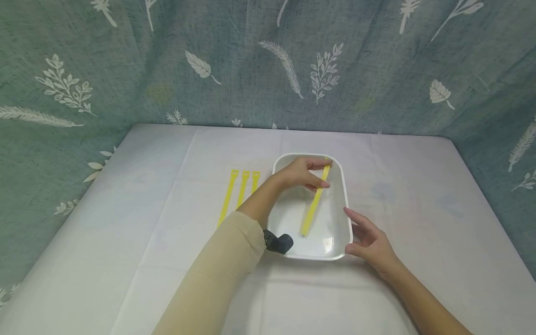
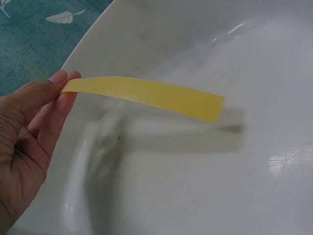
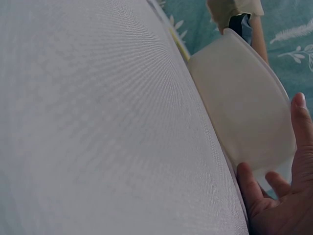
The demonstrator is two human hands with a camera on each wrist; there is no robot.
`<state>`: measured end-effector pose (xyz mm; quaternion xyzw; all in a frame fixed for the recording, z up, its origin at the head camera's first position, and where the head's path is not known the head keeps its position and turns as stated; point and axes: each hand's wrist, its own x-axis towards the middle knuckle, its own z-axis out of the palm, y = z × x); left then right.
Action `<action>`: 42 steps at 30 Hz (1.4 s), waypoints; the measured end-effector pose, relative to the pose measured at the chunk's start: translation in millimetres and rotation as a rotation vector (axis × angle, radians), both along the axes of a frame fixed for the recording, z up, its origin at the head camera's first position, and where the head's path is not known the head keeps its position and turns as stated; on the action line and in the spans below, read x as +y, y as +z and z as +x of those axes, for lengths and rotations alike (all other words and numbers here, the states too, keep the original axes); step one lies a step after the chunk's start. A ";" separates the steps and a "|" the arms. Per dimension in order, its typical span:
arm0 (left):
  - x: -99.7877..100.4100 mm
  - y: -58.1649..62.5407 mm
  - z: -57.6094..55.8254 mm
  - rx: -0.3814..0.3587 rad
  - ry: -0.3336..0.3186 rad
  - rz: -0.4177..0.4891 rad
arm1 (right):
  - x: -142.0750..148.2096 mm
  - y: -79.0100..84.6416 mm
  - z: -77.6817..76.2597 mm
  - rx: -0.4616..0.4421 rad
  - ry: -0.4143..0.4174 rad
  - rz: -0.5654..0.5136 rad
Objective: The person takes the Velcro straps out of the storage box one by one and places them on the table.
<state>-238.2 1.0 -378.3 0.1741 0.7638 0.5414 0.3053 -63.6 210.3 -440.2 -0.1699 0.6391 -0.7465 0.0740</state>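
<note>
My left hand (image 1: pixel 300 172) reaches over the white plastic basin (image 1: pixel 289 211) and pinches a flat yellow strap (image 1: pixel 311 213) near its far end. The strap's free end points back toward me over the basin floor; in the left wrist view the strap (image 2: pixel 146 95) casts a shadow on the white surface below it. Spread along the basin's right outer side is my right hand (image 1: pixel 373 246), its fingertips and thumb at the wall. In the right wrist view, fingers (image 3: pixel 249 183) touch the basin's outer wall (image 3: pixel 239 93) low down.
Left of the basin, three yellow straps (image 1: pixel 229 195) with slotted heads lie side by side, partly hidden by my left arm. A white cloth (image 1: pixel 92 251) covers the table. Behind hangs a green-blue curtain (image 1: pixel 234 60) with white leaf prints. A dark wrist camera (image 1: pixel 279 243) overlaps the basin's near-left rim.
</note>
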 end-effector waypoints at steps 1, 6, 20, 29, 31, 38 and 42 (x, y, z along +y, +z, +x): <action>-0.3 0.3 0.0 0.000 0.004 0.017 | 0.0 -0.3 0.1 0.003 0.001 -0.001; -3.0 4.2 -0.1 -0.001 0.018 0.093 | 0.0 -0.7 0.6 0.008 -0.002 0.004; -21.7 24.9 -8.1 -0.081 0.051 0.194 | 0.3 1.1 -0.9 0.015 0.002 -0.002; -41.9 39.8 -14.2 -0.103 0.088 0.187 | -0.1 2.1 0.1 0.019 -0.001 -0.005; -47.2 42.3 -16.6 -0.111 0.093 0.206 | -0.1 1.9 0.0 0.025 -0.002 -0.008; -71.7 49.1 -22.9 -0.106 0.101 0.245 | 0.1 0.4 -0.7 0.032 -0.002 -0.006; -89.5 51.6 -23.8 -0.104 0.116 0.248 | 0.1 0.0 -1.4 0.033 -0.004 0.002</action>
